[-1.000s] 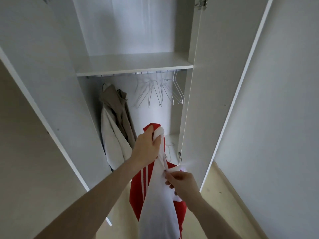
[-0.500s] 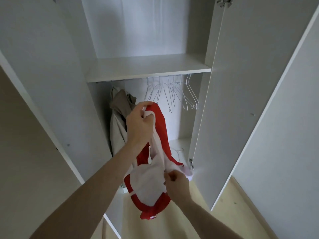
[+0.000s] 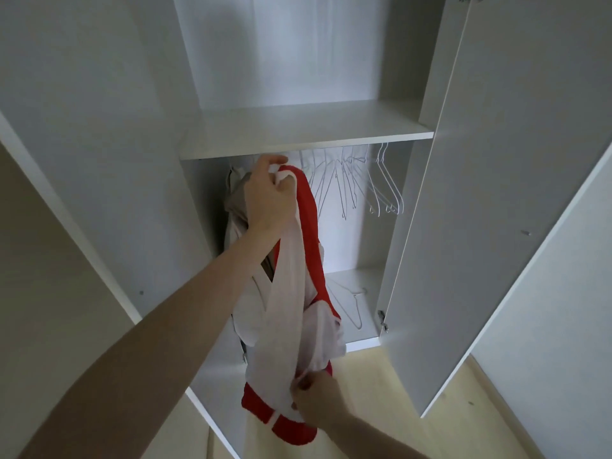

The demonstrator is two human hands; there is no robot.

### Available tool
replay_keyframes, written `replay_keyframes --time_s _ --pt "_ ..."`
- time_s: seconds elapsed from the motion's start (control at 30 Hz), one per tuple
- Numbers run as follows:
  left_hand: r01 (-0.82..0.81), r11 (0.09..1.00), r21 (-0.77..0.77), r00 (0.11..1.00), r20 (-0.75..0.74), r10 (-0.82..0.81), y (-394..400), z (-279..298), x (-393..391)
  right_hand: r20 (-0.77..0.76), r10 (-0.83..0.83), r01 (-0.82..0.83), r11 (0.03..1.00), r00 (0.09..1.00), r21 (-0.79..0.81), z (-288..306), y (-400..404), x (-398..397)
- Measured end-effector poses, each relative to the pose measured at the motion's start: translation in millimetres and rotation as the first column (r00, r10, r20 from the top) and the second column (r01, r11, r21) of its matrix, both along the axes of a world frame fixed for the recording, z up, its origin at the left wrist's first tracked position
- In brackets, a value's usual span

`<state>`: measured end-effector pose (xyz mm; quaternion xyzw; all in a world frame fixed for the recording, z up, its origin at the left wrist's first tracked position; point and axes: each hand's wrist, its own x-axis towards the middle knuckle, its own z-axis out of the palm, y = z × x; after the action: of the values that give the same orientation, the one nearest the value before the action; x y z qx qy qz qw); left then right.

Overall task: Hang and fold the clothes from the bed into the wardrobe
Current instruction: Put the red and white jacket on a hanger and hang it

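A red and white garment (image 3: 291,293) hangs in front of the open white wardrobe (image 3: 298,127). My left hand (image 3: 268,200) grips its top, raised just under the shelf edge near the rail. My right hand (image 3: 314,402) pinches the garment's lower white part near the floor of the wardrobe. A beige and white garment (image 3: 238,200) hangs at the left of the rail, partly hidden behind my left hand. Several empty white wire hangers (image 3: 357,180) hang to the right on the rail.
One loose white hanger (image 3: 351,299) lies on the wardrobe floor. The right door (image 3: 496,193) stands open close to my right arm, the left door (image 3: 82,160) open on the other side. Light wooden flooring (image 3: 414,409) lies below.
My left hand has lifted the garment's top from waist height up to just under the shelf. My right hand stayed low on the fabric. The view has come closer to the wardrobe.
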<state>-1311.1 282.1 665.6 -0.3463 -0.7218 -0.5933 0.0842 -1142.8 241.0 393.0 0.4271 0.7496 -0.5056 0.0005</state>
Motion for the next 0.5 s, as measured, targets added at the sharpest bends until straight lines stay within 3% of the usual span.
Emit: replay_keyframes --time_s 0.1,0.2,0.37,0.5 --pt "0.057 0.998 0.015 0.997 -0.046 -0.056 -0.5 26.3 -4.7 0.082 0.0 -0.006 0.998 0.997 0.069 -21.1 14.1 13.7" --pt "0.1 0.979 -0.178 0.988 -0.098 -0.119 -7.9 29.0 -16.7 0.071 -0.013 0.006 0.996 0.997 0.092 -9.9 56.2 18.7" --pt "0.127 0.888 -0.441 0.988 -0.028 -0.155 -10.5 -7.4 -35.6 -0.253 -0.187 0.252 0.934 0.949 0.253 44.6 130.1 15.1" --pt "0.203 0.837 -0.508 0.979 0.086 -0.185 6.7 -30.2 -58.3 -0.322 -0.113 0.198 0.949 0.94 0.244 83.7 182.6 -18.5"
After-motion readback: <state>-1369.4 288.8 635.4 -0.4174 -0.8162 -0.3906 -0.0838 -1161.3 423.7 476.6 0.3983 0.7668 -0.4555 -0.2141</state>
